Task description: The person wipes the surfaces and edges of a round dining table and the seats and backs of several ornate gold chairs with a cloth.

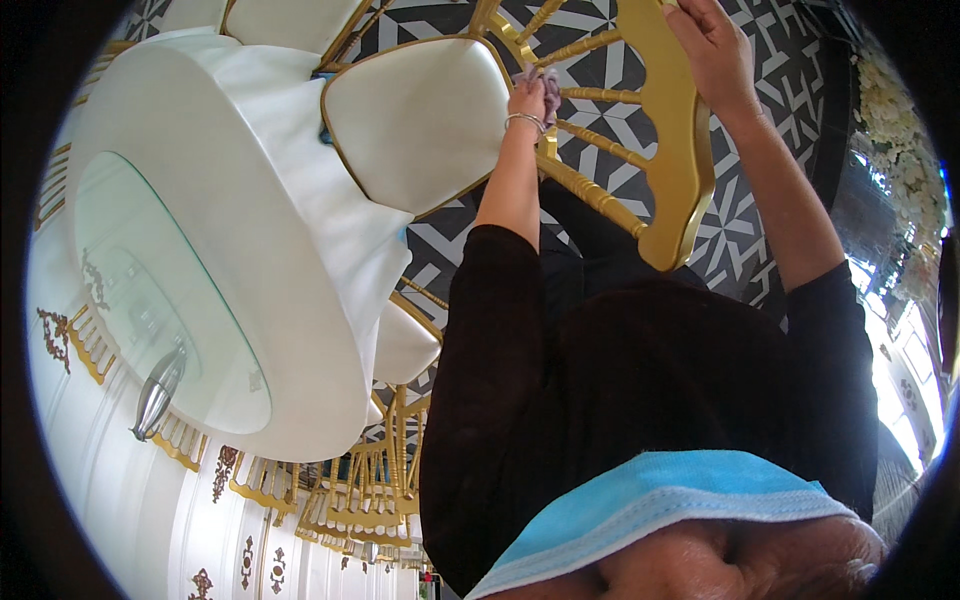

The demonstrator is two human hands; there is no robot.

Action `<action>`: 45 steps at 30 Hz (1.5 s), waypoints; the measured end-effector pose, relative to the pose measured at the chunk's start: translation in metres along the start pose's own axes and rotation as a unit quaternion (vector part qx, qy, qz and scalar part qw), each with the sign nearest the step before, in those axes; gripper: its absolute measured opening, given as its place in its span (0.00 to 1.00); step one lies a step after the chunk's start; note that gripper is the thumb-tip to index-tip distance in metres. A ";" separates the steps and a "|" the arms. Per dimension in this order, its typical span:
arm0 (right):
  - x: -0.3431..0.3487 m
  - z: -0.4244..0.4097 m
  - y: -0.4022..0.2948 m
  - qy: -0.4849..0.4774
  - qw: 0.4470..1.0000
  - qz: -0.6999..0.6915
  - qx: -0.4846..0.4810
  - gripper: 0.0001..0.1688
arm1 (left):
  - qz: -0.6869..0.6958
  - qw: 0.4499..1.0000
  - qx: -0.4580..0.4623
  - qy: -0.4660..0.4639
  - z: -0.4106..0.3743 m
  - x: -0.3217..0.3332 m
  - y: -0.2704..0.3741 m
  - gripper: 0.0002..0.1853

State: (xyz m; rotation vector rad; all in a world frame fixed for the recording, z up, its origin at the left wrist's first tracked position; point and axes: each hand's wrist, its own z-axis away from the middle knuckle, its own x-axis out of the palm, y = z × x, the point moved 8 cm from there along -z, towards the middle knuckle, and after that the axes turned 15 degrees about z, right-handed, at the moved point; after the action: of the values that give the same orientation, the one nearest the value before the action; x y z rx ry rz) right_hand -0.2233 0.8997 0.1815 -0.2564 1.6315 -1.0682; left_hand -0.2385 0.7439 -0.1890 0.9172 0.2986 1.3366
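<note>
A gold chiavari-style chair stands in front of me, with a white padded seat (420,124) and a gold backrest of turned spindles. My left hand (529,99) holds a crumpled greyish-purple cloth (550,88) against the chair where the seat's rear edge meets the base of the backrest. A bracelet circles that wrist. My right hand (711,49) grips the broad top rail (670,150) near its far end; its fingertips are partly cut off by the upper picture edge.
Left of the chair is a round table with a white tablecloth (300,262), a glass turntable (180,300) and a silver vase-like object (159,394) on it. More gold chairs (360,487) surround it. Pale flowers (892,142) stand at right above the patterned floor (720,210).
</note>
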 end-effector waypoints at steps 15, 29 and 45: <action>-0.008 -0.004 0.016 0.018 0.998 0.056 0.015 0.19 | 0.130 0.971 0.093 -0.180 0.159 0.125 0.150 0.11; 0.002 -0.002 0.013 -0.008 0.998 -0.060 0.023 0.20 | 0.017 0.995 0.096 0.039 -0.052 -0.013 0.021 0.15; -0.009 -0.009 0.016 0.008 0.999 0.040 0.014 0.21 | 0.082 0.955 0.275 -0.080 0.109 0.123 0.190 0.14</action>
State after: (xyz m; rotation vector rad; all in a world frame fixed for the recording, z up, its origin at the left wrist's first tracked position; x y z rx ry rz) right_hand -0.2218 0.9191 0.1761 -0.1621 1.6265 -1.0345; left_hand -0.2665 0.8056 0.0529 1.5368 0.4912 1.3421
